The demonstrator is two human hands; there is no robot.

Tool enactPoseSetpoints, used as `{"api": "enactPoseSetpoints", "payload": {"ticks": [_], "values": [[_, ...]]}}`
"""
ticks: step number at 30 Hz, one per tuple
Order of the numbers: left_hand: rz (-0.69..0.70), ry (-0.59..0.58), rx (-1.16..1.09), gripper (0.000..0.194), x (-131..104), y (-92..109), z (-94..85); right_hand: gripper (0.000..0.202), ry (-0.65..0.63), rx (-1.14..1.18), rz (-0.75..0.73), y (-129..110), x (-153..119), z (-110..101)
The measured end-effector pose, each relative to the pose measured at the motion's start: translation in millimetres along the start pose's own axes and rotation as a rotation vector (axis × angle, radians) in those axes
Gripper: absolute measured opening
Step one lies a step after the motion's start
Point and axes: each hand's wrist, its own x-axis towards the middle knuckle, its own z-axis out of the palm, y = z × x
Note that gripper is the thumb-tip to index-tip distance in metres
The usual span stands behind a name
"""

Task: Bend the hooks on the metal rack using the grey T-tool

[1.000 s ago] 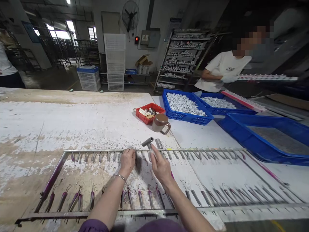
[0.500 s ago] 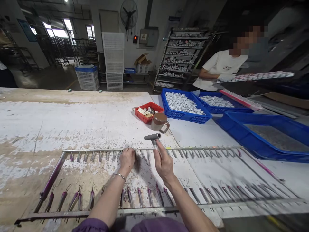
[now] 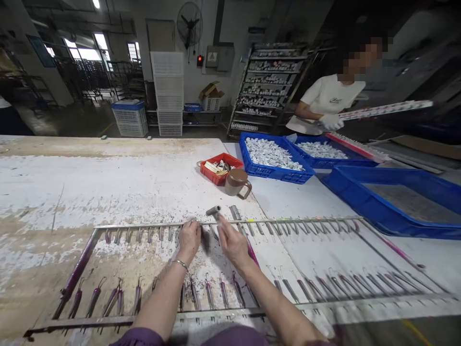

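Note:
A long metal rack [image 3: 144, 226] lies on the worktable, with hooks in rows along its far and near rails. At the far rail, left of the middle, my left hand [image 3: 189, 240] is closed with its fingertips down on the rail; any small part under them is hidden. My right hand [image 3: 233, 245] grips a hammer [image 3: 213, 210] with a grey tubular head, the handle mostly covered by my fingers. Its head is above the far rail, a little right of my left hand. A purple-coated crossbar [image 3: 252, 251] with a grey end shows behind my right hand.
Beyond the rack stand a brown lidded mug [image 3: 236, 182] and a red basket [image 3: 215, 179]. Blue trays [image 3: 279, 173] hold small white pieces, and another blue tray [image 3: 396, 174] stands at right. Across the table, a person in a white shirt [image 3: 333, 98] holds a long loaded strip.
My right hand and the hammer have moved left and slightly down, bringing the crossbar's end into sight. My left hand stays at the rail. The other person's gloved hand and strip have shifted slightly.

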Motion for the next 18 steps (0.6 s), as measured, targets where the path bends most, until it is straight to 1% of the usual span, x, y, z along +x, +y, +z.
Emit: {"api": "enactPoseSetpoints", "payload": {"ticks": [2, 3, 4, 7, 9, 10, 13, 14, 15, 16, 18], "values": [[-0.011, 0.0, 0.008, 0.016, 0.3, -0.2, 0.3, 0.045, -0.109, -0.067, 0.006, 0.6, -0.2, 2.9], [-0.014, 0.001, 0.011, 0.016, 0.4, -0.4, 0.5, 0.045, -0.122, -0.074, 0.01, 0.1, 0.2, 1.4], [-0.011, 0.002, 0.011, 0.016, 0.5, -0.7, 0.7, 0.044, -0.102, -0.064, 0.014, -1.0, 1.1, -1.7], [-0.006, -0.004, 0.013, 0.016, 0.6, -1.0, 0.8, 0.045, 0.046, 0.008, -0.004, -5.9, 3.9, -12.1], [-0.011, -0.011, 0.011, 0.016, 0.3, -0.4, 0.4, 0.045, 0.093, 0.025, -0.023, -7.2, 2.9, -11.0], [-0.015, -0.012, 0.01, 0.016, 0.0, 0.1, 0.1, 0.045, 0.077, 0.009, -0.02, -6.5, 1.2, -7.5], [-0.028, -0.012, 0.005, 0.015, -0.2, 1.7, -0.9, 0.043, -0.106, -0.082, 0.038, -0.3, -6.2, 4.8], [-0.039, -0.012, 0.008, 0.015, 0.5, 2.0, -1.2, 0.042, -0.149, -0.091, 0.064, 2.3, -8.1, 6.5], [-0.049, -0.013, 0.011, 0.015, 1.6, 2.0, -1.7, 0.043, -0.159, -0.076, 0.085, 4.6, -9.3, 6.0], [-0.055, -0.016, 0.011, 0.014, 3.1, 1.7, -2.4, 0.044, -0.136, -0.043, 0.103, 6.7, -10.0, 3.5], [-0.051, -0.026, -0.001, 0.012, 6.1, 0.9, -4.6, 0.045, -0.048, 0.049, 0.126, 9.3, -11.9, -5.7]]}}
